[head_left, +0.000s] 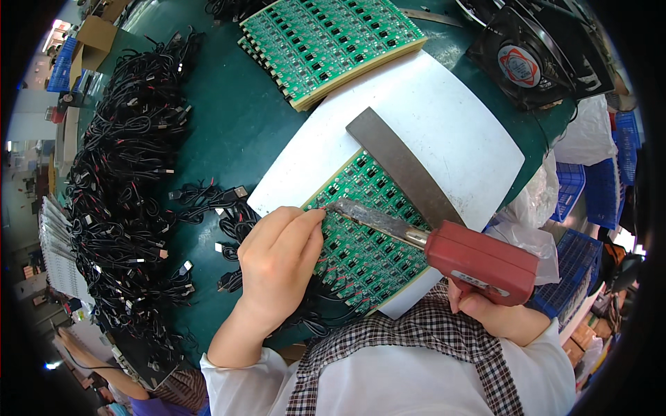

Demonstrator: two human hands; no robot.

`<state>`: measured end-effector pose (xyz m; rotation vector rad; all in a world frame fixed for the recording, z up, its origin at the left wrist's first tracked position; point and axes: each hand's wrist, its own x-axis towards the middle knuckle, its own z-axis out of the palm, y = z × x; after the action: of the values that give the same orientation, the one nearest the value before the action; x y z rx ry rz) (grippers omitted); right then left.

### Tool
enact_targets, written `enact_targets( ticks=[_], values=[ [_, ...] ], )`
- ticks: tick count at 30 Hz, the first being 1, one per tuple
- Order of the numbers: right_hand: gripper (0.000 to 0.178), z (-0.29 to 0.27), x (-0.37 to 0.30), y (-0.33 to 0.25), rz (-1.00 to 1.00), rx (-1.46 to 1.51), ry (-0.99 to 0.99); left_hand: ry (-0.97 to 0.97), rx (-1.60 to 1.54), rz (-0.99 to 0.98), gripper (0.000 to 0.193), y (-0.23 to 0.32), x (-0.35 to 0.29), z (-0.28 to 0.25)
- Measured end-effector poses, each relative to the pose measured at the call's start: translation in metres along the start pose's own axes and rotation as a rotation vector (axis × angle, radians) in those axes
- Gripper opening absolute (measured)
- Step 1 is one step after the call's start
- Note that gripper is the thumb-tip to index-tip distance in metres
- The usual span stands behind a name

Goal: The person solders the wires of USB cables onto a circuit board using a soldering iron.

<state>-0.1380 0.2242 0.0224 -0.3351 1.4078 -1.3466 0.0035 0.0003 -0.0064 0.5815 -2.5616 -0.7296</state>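
My right hand (pixel 466 299) is closed around the handle of a red soldering gun (pixel 482 263). Its long metal barrel points left, and the tip meets the left edge of a green circuit board panel (pixel 374 243). At that same spot my left hand (pixel 281 253) pinches a thin wire, mostly hidden by the fingers; a bit of red shows at the fingertips. Black cables (pixel 333 305) with red wire ends are attached along the panel's lower left edge. A flat dark metal bar (pixel 406 166) lies across the panel's upper right side.
Under the panel is a white sheet (pixel 458 118) on the green table (pixel 215 132). A stack of green panels (pixel 340 41) stands at the back. Heaped black USB cables (pixel 128 187) cover the left side. At back right sits a black fan (pixel 520 62); blue crates (pixel 569 270) stand at right.
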Motion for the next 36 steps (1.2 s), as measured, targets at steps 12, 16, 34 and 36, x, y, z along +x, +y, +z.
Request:
enact_targets(
  ticks=[12,16,34,36],
  values=[
    [0.070,-0.0005,-0.0011,0.0009,-0.002,0.069,-0.046,-0.004,0.004,0.006,0.015,0.0002,0.0002,-0.0002],
    [0.067,-0.0018,-0.0070,0.0038,-0.018,0.072,-0.071,-0.003,0.008,0.013,0.014,0.0005,0.0004,-0.0005],
    [0.052,-0.0004,-0.0077,0.0006,-0.096,0.064,-0.032,-0.122,-0.187,-0.259,0.011,0.0048,0.0069,-0.0091],
    [0.052,-0.0001,-0.0096,-0.0007,-0.085,0.091,-0.020,-0.137,-0.223,-0.293,0.010,0.0066,0.0086,-0.0085]
  ],
)
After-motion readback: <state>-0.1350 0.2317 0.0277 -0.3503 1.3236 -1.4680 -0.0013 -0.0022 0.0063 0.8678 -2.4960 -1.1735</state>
